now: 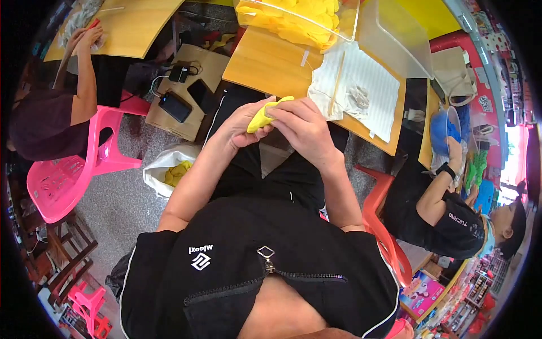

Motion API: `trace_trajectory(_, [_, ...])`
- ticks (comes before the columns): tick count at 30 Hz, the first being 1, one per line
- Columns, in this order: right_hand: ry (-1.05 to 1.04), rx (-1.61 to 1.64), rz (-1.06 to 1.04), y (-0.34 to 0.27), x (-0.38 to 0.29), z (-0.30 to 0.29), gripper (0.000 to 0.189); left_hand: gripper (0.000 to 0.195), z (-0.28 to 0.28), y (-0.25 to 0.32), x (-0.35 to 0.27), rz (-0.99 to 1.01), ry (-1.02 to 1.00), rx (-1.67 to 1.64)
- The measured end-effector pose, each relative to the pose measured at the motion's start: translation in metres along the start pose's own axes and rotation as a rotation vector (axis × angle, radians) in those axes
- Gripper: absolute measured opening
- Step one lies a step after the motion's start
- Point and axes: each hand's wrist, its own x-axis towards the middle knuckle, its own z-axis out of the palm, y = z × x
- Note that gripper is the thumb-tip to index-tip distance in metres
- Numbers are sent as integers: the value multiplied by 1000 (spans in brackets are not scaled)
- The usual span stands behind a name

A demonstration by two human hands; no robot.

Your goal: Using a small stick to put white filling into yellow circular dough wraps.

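Both my hands meet in front of me, above my lap. A small folded piece of yellow fabric (259, 121) lies in my left hand (243, 127), the thumb on top and the fingers curled beneath it. From the right, my right hand (301, 127) pinches the same piece with thumb and fingertips. Beyond the hands stands a wooden table (262, 63). At its far side a clear plastic bin (353, 25) holds many yellow fabric pieces (292, 17). A white striped cloth (374, 89) with a thin wooden stick (337, 82) covers the table's right part.
Two phones, one a black phone (175, 106), rest on a cardboard box (182, 63) at left. A white bag (159, 169) with yellow pieces stands on the floor. Co-workers sit on both sides, near a pink chair (91, 156) and a red chair (381, 220).
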Motion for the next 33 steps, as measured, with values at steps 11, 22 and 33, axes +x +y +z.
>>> trace_trajectory(11, [121,332,573,-2,-18,37,16,22,3,-23,10,727,293,421])
trace_trajectory(22, [402,400,793,-9,-29,62,12,16,-15,-43,28,1004,326,578])
trace_trajectory(33, [336,819,1058,4,-34,70,14,17,-21,-55,25,999,380,562])
